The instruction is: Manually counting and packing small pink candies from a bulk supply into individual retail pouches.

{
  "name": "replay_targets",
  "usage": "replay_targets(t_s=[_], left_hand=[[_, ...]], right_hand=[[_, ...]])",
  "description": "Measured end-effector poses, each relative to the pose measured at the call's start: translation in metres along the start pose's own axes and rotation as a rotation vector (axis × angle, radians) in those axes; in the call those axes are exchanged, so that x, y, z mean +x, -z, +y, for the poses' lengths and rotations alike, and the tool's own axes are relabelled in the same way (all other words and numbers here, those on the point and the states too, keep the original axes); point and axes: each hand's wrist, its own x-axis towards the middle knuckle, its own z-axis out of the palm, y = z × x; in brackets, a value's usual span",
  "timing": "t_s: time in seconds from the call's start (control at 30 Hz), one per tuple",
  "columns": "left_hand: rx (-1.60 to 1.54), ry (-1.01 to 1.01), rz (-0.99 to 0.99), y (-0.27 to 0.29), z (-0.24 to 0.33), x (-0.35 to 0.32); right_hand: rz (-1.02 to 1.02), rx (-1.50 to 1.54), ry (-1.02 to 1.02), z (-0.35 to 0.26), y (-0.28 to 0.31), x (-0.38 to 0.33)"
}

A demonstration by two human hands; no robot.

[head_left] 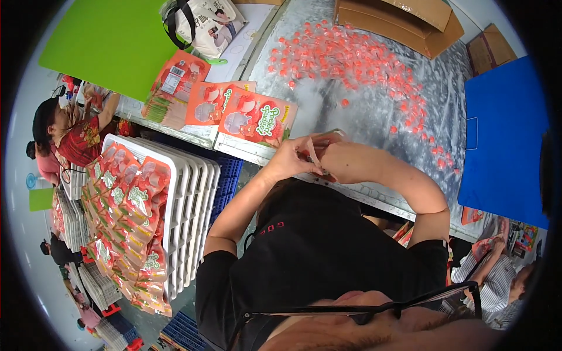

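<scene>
A: Where are the two hands, and what do they hold?

B: The left hand [291, 159] and right hand [328, 153] meet at the near edge of the metal table [328, 111], just above the person's black shirt [328, 240]. Both are closed in a narrow pinch on one small pale pouch [314, 153], which hangs between the fingertips; its details are too small to tell.

A: What lies closest on the table?

B: Just left of the hands, at the near edge, lies a flat red snack bag [257, 120] with green lettering. Two more red bags [196, 96] overlap beside it, toward the left edge.

A: And farther across?

B: A loose scatter of small red wrapped candies [351, 58] covers the middle and trails toward the right edge. Brown cardboard boxes [398, 23] sit at the far edge, and a blue board [503, 134] lies along the right edge.

A: What stands off the table?

B: A stack of white trays [187, 205] to the person's left, carrying rows of filled red bags [126, 216]. Another person in a red top [82, 140] works farther to the left.
</scene>
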Motion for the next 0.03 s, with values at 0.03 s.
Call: replay_targets(t_s=[0.03], left_hand=[[-0.006, 0.021, -0.011, -0.0027, -0.0028, -0.0006]], right_hand=[[-0.067, -0.011, -0.012, -0.0006, 0.0049, 0.0023]])
